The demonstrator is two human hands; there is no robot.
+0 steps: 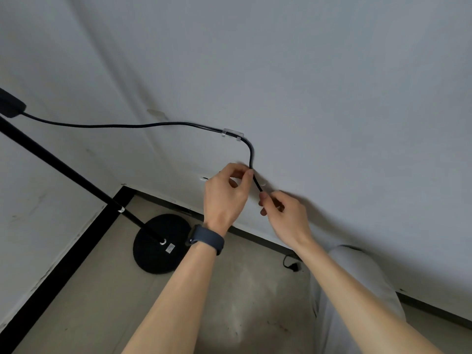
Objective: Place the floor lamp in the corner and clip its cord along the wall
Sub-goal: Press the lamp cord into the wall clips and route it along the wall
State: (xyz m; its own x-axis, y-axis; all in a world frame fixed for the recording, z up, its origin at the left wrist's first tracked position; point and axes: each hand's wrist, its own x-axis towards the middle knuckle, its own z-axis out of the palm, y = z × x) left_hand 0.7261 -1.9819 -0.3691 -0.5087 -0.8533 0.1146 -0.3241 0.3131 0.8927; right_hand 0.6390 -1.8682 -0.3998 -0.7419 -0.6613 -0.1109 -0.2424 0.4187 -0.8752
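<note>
The black floor lamp stands in the corner: its round base [161, 244] rests on the floor and its pole [63, 169] rises to the upper left. Its black cord [122, 125] runs from the lamp along the white wall through a clear clip [232, 133], then bends down. My left hand [226, 192] pinches the cord just below the bend. My right hand [283, 213] grips the cord lower down, close to the wall. Two more clear clips [204, 178] [263, 185] sit on the wall beside my hands.
A black baseboard [63, 267] lines both walls at the corner. The cord's plug end [293, 266] lies on the beige floor by the right wall. My grey trouser leg [357, 290] is at lower right. A dark watch [207, 238] is on my left wrist.
</note>
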